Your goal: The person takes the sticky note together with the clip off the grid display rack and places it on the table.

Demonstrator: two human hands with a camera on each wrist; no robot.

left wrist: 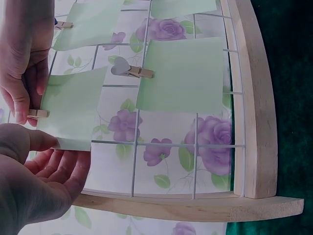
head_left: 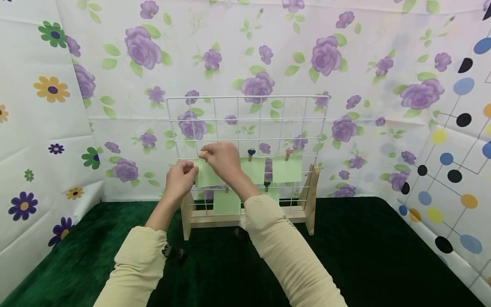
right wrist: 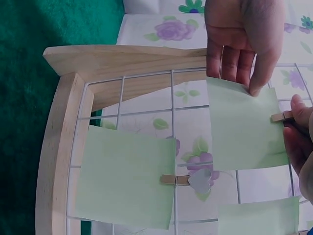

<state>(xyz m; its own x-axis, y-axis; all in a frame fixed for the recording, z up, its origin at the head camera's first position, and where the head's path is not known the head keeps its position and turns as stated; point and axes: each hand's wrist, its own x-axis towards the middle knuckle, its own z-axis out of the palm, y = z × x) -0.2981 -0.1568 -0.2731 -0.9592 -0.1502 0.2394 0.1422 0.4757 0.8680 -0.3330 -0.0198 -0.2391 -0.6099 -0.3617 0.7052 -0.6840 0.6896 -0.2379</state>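
The right hand point(head_left: 223, 158) pinches a small wooden clothespin point(left wrist: 36, 113) between thumb and fingertips, its fingers curled round the peg at the top edge of a pale green paper note point(head_left: 207, 172), just left of centre in the head view. The left hand point(head_left: 181, 174) pinches the note's left edge; in the right wrist view its thumb and fingers point(right wrist: 234, 61) close on the sheet's corner at the upper right of the frame.

The note lies against a white wire grid point(head_left: 245, 128) standing in a wooden frame point(head_left: 311, 194), in the grid's middle row at its left end. It looks thin, light and limp (it would likely crease or tear if tugged), so the edges seem the sensible place to hold it, with the peg biting paper and wire together.

Further out, more green notes hang from the wires, one held by a heart-topped peg point(right wrist: 193, 180) at the lower middle of the right wrist view. The frame stands on a dark green cloth point(head_left: 364, 256), with flowered sheeting point(head_left: 326, 55) behind.
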